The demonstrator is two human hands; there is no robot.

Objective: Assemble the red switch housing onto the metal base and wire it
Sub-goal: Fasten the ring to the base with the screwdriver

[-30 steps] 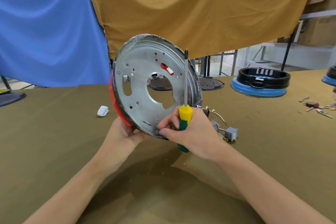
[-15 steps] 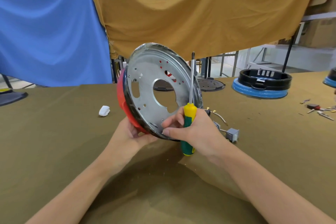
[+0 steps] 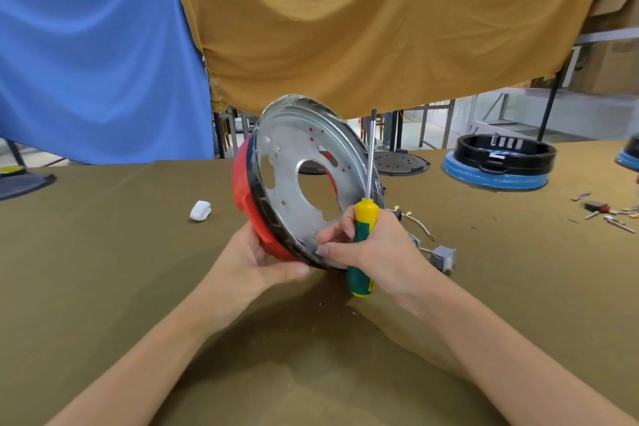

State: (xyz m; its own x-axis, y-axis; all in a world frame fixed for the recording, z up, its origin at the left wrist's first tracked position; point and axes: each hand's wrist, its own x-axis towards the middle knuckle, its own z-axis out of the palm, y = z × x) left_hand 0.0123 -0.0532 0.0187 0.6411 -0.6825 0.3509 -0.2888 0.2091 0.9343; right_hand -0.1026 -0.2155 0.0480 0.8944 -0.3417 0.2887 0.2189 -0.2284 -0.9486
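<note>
While the left hand (image 3: 254, 264) props it, the metal base (image 3: 304, 176) stands tilted — the right hand (image 3: 377, 245) touching.

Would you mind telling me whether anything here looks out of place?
The yellow-and-green screwdriver in the right hand points its blade upward, away from the round metal base, so it drives nothing.

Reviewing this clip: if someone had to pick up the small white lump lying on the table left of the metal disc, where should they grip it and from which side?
Take the white lump from straight above, pinching across its narrow width. It lies low and alone on the table cloth, apart from the red housing, so nothing blocks a downward reach.
</note>
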